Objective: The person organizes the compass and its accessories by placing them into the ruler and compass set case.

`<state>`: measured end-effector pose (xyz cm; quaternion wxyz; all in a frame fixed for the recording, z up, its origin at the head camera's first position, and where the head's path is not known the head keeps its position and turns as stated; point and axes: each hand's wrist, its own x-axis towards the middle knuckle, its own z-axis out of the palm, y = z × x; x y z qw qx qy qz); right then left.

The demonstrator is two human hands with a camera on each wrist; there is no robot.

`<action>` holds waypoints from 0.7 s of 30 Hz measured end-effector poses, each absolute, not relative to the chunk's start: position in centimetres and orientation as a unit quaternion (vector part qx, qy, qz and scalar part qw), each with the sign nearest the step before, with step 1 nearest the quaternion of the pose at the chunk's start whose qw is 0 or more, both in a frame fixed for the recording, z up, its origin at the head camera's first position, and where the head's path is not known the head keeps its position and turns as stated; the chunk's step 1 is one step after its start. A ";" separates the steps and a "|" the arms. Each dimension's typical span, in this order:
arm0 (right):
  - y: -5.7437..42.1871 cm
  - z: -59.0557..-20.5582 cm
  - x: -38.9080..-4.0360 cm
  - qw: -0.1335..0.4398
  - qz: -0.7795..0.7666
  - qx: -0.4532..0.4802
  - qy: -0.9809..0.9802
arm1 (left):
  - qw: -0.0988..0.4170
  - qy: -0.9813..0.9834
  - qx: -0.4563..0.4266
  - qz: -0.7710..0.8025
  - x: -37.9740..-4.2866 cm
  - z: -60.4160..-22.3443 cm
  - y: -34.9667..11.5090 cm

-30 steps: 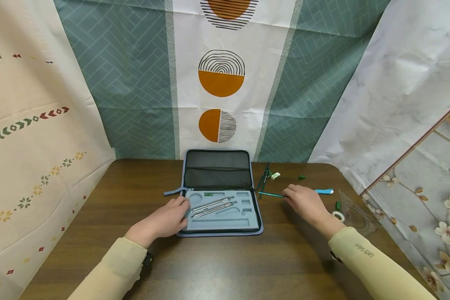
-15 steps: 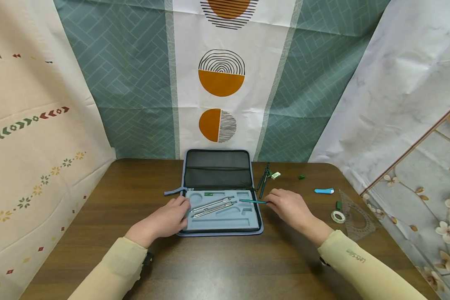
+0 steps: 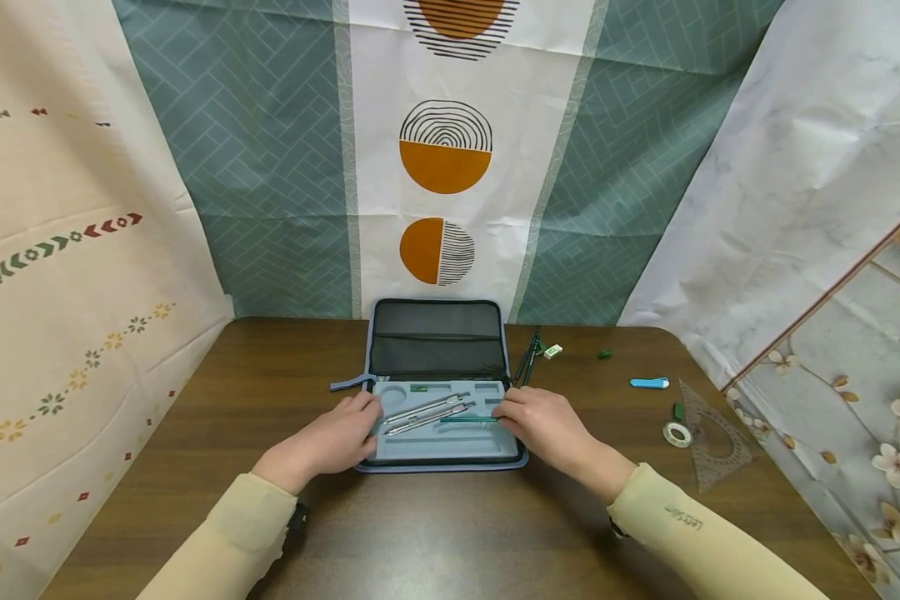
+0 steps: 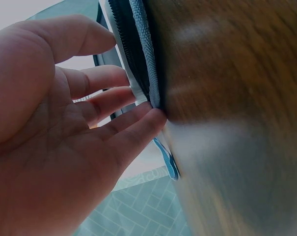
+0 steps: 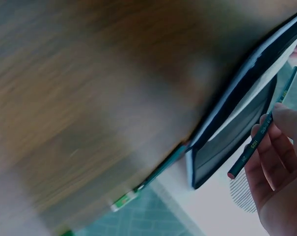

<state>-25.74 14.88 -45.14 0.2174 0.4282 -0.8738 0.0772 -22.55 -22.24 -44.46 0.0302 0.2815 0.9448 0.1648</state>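
Note:
A zip case (image 3: 435,468) lies unfolded on the table, its lid raised at the back. Its pale blue moulded tray (image 3: 405,451) bears two silver compasses (image 3: 429,418) and a small green piece (image 3: 417,388). At the case's left edge rests my left hand (image 3: 337,433), fingertips touching the zipped rim (image 4: 150,69) with relaxed fingers. Between thumb and fingers my right hand (image 3: 543,425) pinches a dark green pencil (image 5: 256,140) with a reddish end and printed lettering. In the head view that pencil lies over the tray's right half, close below the compasses.
Right of the lid are several dark pencils (image 3: 527,360), a white-and-green eraser (image 3: 552,352) and a small green object (image 3: 604,354). Further right lie a blue utility knife (image 3: 649,383), a green block (image 3: 678,412), a tape roll (image 3: 677,434) and a clear set square (image 3: 708,471). Curtains surround the table.
My right hand has carried the pencil leftward from the table beside the case to over the tray. My left hand stays at the case's left edge.

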 end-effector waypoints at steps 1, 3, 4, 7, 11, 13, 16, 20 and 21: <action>14.6 -45.2 -25.7 0.218 0.079 0.433 -0.871 | 0.029 0.945 0.282 0.163 -22.6 -44.7 -22.3; 14.0 -45.2 -25.5 0.219 0.084 0.442 -0.866 | 0.028 0.945 0.281 0.164 -22.9 -45.2 -22.4; 13.7 -45.2 -25.4 0.218 0.086 0.446 -0.864 | 0.026 0.945 0.281 0.164 -23.1 -45.6 -22.5; 13.0 -45.3 -25.1 0.216 0.086 0.452 -0.861 | 0.022 0.945 0.279 0.167 -23.6 -46.5 -22.7; 12.1 -45.3 -24.8 0.205 0.084 0.457 -0.862 | 0.024 0.945 0.278 0.170 -23.5 -46.2 -22.6; 11.7 -45.3 -24.6 0.197 0.084 0.458 -0.863 | 0.027 0.946 0.278 0.165 -23.3 -45.7 -22.5; 11.0 -45.3 -24.4 0.190 0.084 0.463 -0.861 | 0.028 0.947 0.279 0.160 -23.0 -45.1 -22.4; 10.3 -45.4 -24.3 0.186 0.090 0.472 -0.857 | 0.025 0.946 0.282 0.160 -23.3 -45.7 -22.7; 10.1 -45.4 -24.3 0.185 0.091 0.473 -0.856 | 0.027 0.945 0.282 0.162 -23.4 -45.8 -22.7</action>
